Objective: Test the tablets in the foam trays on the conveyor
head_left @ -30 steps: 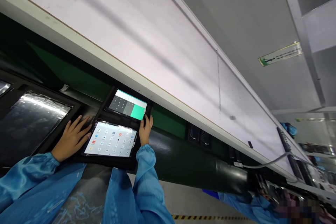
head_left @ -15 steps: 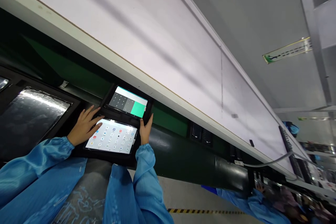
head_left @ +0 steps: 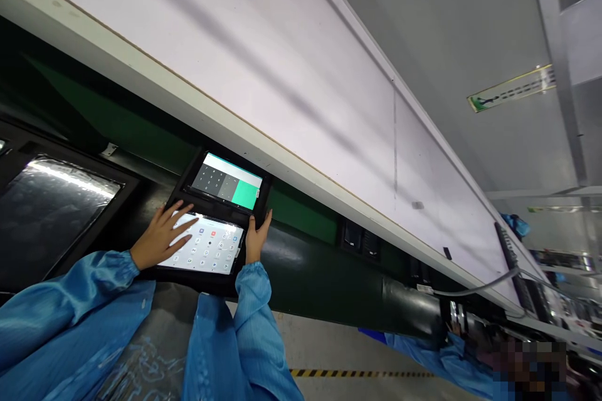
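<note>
Two lit tablets lie in a black tray point(head_left: 195, 202) in front of me. The nearer tablet point(head_left: 214, 247) shows a white home screen with rows of app icons. Beyond it, the farther tablet point(head_left: 226, 183) shows a calculator with a green block. My left hand point(head_left: 164, 236) is spread over the left part of the nearer screen and hides some icons; whether the fingers press the glass I cannot tell. My right hand point(head_left: 257, 237) rests at the tray's right edge, thumb and fingers apart, near the right end of the nearer tablet.
At the left lies a larger dark tray point(head_left: 70, 207) with a film-covered panel. A long white shelf point(head_left: 282, 88) runs above the dark green line point(head_left: 320, 269). More dark devices point(head_left: 360, 241) sit farther right along it. A co-worker's blue sleeve point(head_left: 423, 357) shows at lower right, near a grey cable point(head_left: 475, 290).
My left hand has moved right, farther over the nearer tablet's screen. My right hand stays at the tray's right edge. The view has shifted slightly.
</note>
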### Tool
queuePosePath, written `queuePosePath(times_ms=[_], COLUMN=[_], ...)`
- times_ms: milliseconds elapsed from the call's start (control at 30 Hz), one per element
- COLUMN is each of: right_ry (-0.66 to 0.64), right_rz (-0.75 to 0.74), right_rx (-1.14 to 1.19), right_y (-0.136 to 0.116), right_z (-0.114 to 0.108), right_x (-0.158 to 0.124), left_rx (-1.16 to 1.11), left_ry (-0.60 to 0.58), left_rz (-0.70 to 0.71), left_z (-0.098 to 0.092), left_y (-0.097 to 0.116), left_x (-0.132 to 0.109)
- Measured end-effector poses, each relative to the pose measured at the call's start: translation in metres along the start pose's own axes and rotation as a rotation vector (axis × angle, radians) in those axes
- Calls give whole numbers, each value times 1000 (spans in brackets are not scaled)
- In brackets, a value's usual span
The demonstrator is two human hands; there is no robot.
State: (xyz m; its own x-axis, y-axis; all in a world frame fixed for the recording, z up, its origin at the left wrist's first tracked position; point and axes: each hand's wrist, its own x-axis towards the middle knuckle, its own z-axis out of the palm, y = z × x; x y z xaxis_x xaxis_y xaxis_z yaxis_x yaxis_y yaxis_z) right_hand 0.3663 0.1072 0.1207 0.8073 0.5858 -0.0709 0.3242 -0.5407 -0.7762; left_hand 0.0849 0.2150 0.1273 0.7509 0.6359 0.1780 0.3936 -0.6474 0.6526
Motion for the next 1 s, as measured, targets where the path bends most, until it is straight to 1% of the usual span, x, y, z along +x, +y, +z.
queuePosePath(times_ms=[100, 233, 333, 433, 567, 667, 800, 1000], right_ry=[6, 10, 3, -19, -44, -62, -75, -77], right_rz=[9, 15, 19, 27, 27, 14, 18, 109], right_rx=[9, 16, 12, 3, 2, 23, 41, 60], right_y=[1, 1, -1, -3, -2, 1, 1, -6], right_z=[2, 8, 13, 17, 16, 12, 11, 13], right_x=[13, 46, 72, 85, 86, 82, 82, 86], left_rx=[-45, -175, -273, -348, -410, -416, -395, -354], left_ry=[94, 122, 125, 134, 134, 136, 124, 91], left_rz=[-170, -328, -432, -515, -558, -577, -595, -605], left_z=[-7, -7, -5, -3, -2, -2, -1, -1], left_y=[-16, -33, -42, -48, -54, -59, -64, -66], left_x=[-3, 0, 16, 43, 83, 106, 129, 154])
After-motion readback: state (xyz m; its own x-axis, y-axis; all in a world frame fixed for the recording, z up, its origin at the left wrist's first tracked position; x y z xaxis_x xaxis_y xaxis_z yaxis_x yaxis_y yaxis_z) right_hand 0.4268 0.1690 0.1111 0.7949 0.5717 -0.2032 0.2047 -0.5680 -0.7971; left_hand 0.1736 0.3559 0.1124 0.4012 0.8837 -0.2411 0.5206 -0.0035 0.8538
